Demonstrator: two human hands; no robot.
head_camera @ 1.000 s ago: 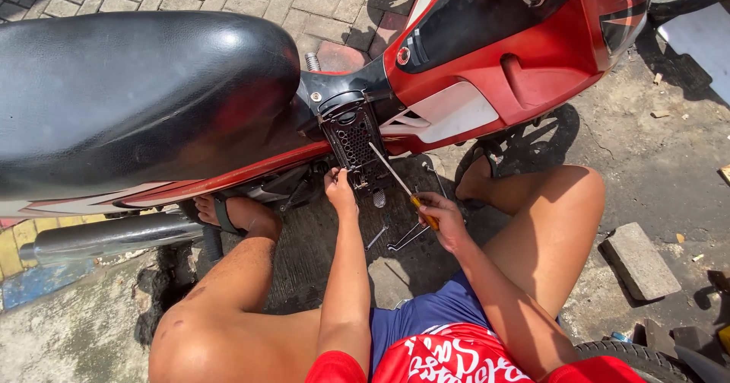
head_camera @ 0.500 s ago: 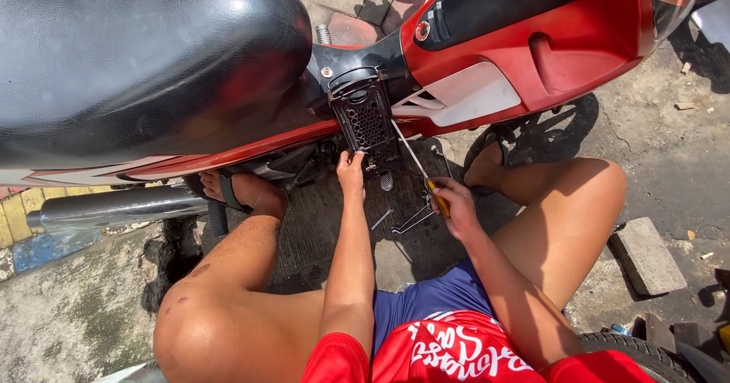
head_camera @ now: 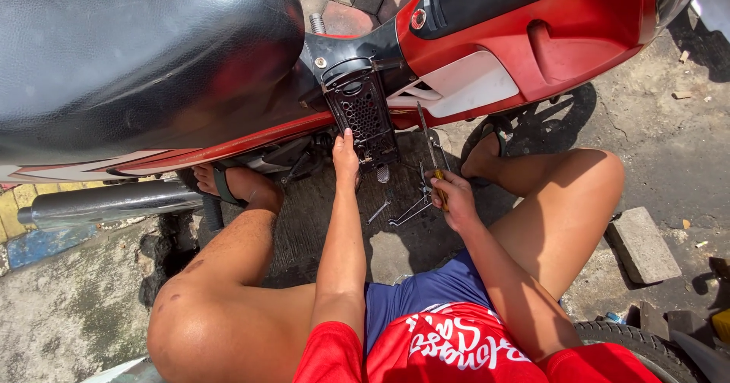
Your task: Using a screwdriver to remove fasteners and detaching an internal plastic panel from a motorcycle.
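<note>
Down low beside the red motorcycle (head_camera: 563,41) now, the person squatting on the ground with both knees spread. The left hand (head_camera: 344,155) is up against the black perforated cover (head_camera: 363,117) that hangs under the front edge of the black seat (head_camera: 137,56), fingers pressed to its lower left edge; whether they grip it or only touch it, I cannot tell. The right hand (head_camera: 450,198) is closed around the yellow handle of a screwdriver (head_camera: 427,143), its long shaft running up and tilted slightly left, the tip close beside the cover's right side, just under the white side panel (head_camera: 471,86). Between the 2 hands, loose metal tools (head_camera: 407,212) lie on the dark ground (head_camera: 319,223). The chrome exhaust pipe (head_camera: 106,204) runs off to the left, just past a sandalled foot. A grey paving block (head_camera: 642,244) sits well off to the right.
</note>
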